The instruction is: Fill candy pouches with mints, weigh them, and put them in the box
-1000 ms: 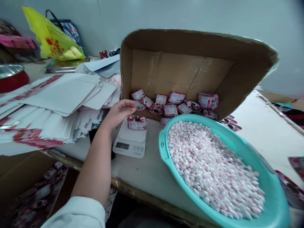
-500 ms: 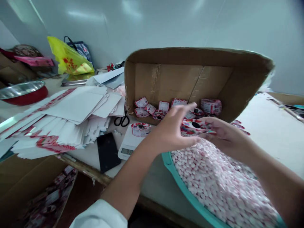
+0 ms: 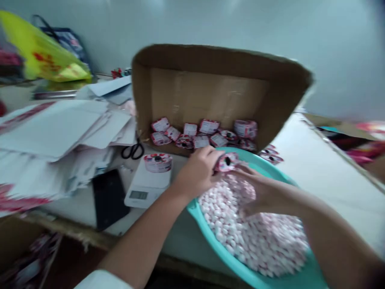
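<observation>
My left hand (image 3: 201, 168) is closed on a small red-and-white printed carton (image 3: 227, 161) with a dark round hole in its face, above the far side of a teal basin (image 3: 207, 237). Small white-and-pink wrapped candies (image 3: 231, 228) fill much of the basin. Among them, just right of the carton, my right hand (image 3: 258, 194) is cupped round some candies, its fingertips partly blurred. Left of my left hand, a similar carton (image 3: 158, 163) lies on a white digital scale (image 3: 153, 182); its display is unreadable.
Behind the basin, a cardboard box (image 3: 207, 92) on its side holds several printed cartons. Left of the scale are a black phone (image 3: 110, 198), scissors (image 3: 132, 151) and stacked flat white card (image 3: 54, 128). A few cartons (image 3: 270, 154) lie right of the box.
The view has swung right. My left hand has taken the carton, which was in my right hand. My right hand has gone down into the candies.
</observation>
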`<action>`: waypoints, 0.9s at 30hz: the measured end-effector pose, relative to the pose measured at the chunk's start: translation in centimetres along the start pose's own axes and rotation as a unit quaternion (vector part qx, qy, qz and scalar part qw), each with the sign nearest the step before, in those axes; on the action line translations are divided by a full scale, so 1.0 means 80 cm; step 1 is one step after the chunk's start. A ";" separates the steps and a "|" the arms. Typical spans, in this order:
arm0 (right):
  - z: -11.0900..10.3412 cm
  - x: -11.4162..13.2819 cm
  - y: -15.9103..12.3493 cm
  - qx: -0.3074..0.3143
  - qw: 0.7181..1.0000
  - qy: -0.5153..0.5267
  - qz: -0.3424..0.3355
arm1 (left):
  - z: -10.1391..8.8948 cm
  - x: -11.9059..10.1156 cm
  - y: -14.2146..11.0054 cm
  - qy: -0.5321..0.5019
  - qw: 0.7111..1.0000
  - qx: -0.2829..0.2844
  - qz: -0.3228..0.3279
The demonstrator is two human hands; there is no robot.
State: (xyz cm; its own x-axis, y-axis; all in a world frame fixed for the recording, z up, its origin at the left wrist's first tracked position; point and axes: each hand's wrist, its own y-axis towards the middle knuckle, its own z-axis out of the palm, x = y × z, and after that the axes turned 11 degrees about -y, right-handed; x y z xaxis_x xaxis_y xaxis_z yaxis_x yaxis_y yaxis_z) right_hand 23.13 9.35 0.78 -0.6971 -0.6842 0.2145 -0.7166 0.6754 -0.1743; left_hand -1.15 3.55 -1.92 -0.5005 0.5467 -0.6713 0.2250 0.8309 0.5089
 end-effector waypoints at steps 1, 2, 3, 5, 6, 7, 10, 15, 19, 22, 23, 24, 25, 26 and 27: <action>-0.003 0.006 -0.001 0.033 0.999 0.006 -0.012 | 0.000 0.001 0.002 -0.003 1.000 -0.007 0.000; -0.005 0.011 -0.001 0.045 0.999 0.013 -0.017 | 0.000 0.002 0.003 -0.004 1.000 -0.008 0.001; -0.008 0.014 0.000 0.055 0.998 0.019 -0.019 | 0.001 0.002 0.005 -0.005 1.000 -0.006 0.000; -0.009 0.014 0.003 0.063 0.998 0.019 -0.005 | 0.002 0.001 0.008 0.002 1.000 -0.003 -0.010; -0.009 0.013 0.004 0.064 0.998 0.019 0.005 | 0.002 0.000 0.009 0.007 1.000 -0.001 -0.018; -0.007 0.012 0.005 0.066 0.997 0.020 0.018 | 0.003 -0.001 0.009 0.012 1.000 0.001 -0.026; -0.003 0.009 0.010 0.069 0.996 0.033 0.052 | 0.005 -0.003 0.010 0.005 0.999 0.006 -0.054; -0.016 0.011 0.015 0.050 0.998 0.014 0.045 | 0.006 -0.003 0.009 -0.006 0.997 0.022 -0.071; -0.057 0.032 0.012 0.002 0.999 -0.010 0.048 | 0.004 -0.003 0.009 0.003 0.998 0.033 -0.059; -0.087 0.055 0.014 0.012 0.995 -0.065 0.074 | 0.003 -0.003 0.009 0.012 0.997 0.026 -0.065; -0.093 0.062 0.016 0.008 0.993 -0.079 0.082 | 0.003 -0.003 0.009 0.009 0.997 0.025 -0.066; -0.097 0.067 0.018 0.000 0.993 -0.083 0.087 | 0.003 -0.004 0.008 0.005 0.997 0.026 -0.066; -0.098 0.069 0.020 -0.009 0.993 -0.080 0.087 | 0.003 -0.004 0.008 0.000 0.997 0.026 -0.067; -0.097 0.070 0.022 -0.019 0.994 -0.069 0.084 | 0.003 -0.005 0.008 -0.005 0.997 0.029 -0.067; -0.093 0.069 0.024 -0.031 0.995 -0.056 0.081 | 0.003 -0.005 0.008 -0.010 0.997 0.032 -0.067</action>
State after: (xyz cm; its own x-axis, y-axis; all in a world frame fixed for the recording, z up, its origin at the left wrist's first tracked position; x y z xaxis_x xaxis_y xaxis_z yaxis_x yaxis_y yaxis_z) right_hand 18.10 8.93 8.80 -0.8038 -0.5896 0.0797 -0.5947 0.7921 -0.1377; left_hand -0.63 3.86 -1.46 -0.5130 0.4318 -0.7418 0.2101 0.9011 0.3793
